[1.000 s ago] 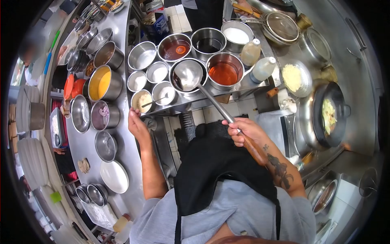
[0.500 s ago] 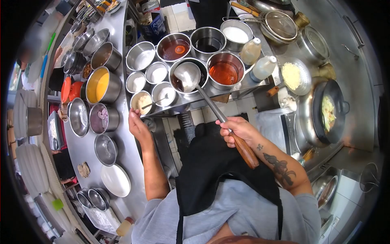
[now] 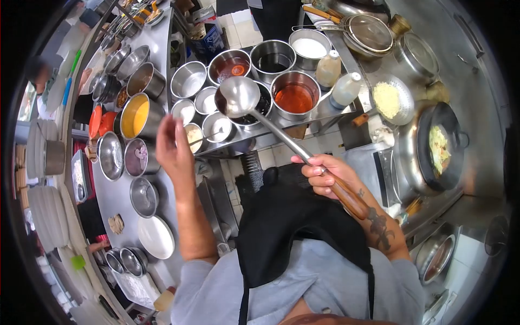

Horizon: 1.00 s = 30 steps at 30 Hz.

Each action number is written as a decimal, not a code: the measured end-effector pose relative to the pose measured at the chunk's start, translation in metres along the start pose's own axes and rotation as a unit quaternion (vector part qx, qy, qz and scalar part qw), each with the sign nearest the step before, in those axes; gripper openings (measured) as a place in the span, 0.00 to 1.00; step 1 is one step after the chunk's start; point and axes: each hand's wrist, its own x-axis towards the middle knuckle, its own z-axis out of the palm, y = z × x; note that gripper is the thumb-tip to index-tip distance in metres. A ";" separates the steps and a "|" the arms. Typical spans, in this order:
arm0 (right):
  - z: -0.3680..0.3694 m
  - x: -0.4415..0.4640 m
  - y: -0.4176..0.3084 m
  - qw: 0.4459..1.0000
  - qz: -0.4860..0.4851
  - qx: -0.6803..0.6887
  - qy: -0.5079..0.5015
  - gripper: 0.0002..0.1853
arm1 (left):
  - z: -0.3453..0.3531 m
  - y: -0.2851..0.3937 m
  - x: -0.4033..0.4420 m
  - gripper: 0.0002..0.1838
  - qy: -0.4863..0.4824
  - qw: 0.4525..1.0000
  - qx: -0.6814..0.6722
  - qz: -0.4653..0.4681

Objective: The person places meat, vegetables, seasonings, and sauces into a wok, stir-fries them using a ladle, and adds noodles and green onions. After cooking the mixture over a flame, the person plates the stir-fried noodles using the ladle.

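Note:
My right hand (image 3: pixel 330 174) grips a long-handled ladle (image 3: pixel 290 142) where its metal shaft meets the wooden handle. The ladle's bowl (image 3: pixel 238 96) hangs over a pot of dark sauce (image 3: pixel 263 105), partly hiding it. Beside it stands a pot of reddish-brown liquid (image 3: pixel 294 96). My left hand (image 3: pixel 176 142) is raised with its fingers extended and holds nothing visible. Nearest to it are a small pot of pale, chopped seasoning (image 3: pixel 193 134) with a thin spoon handle across it and a pot of white powder (image 3: pixel 218 128).
Left, a steel counter carries a pot of yellow liquid (image 3: pixel 135 116), metal bowls (image 3: pixel 144 197) and a white plate (image 3: pixel 156 237). Right, a black wok (image 3: pixel 440 149) contains cabbage beside a perforated ladle of chopped pale food (image 3: pixel 387 100). Two squeeze bottles (image 3: pixel 345 90) stand by the pots.
My left hand has drawn back from the small seasoning pot and lifted, its fingers straightening. The ladle's bowl has shifted up and left, while my right hand moved slightly right.

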 end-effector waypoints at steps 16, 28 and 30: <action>-0.087 -0.234 0.024 0.915 -0.398 0.042 0.047 0.25 | 0.104 0.295 -0.084 0.19 -0.659 0.614 -0.295 0.319; -0.210 -0.371 -0.012 0.656 -0.520 -0.126 0.532 0.13 | 0.235 0.100 -0.225 0.16 -0.739 0.616 -0.162 -0.218; -0.252 -0.374 -0.032 0.582 -0.502 -0.226 0.599 0.10 | 0.249 0.086 -0.234 0.16 -0.736 0.629 -0.172 -0.182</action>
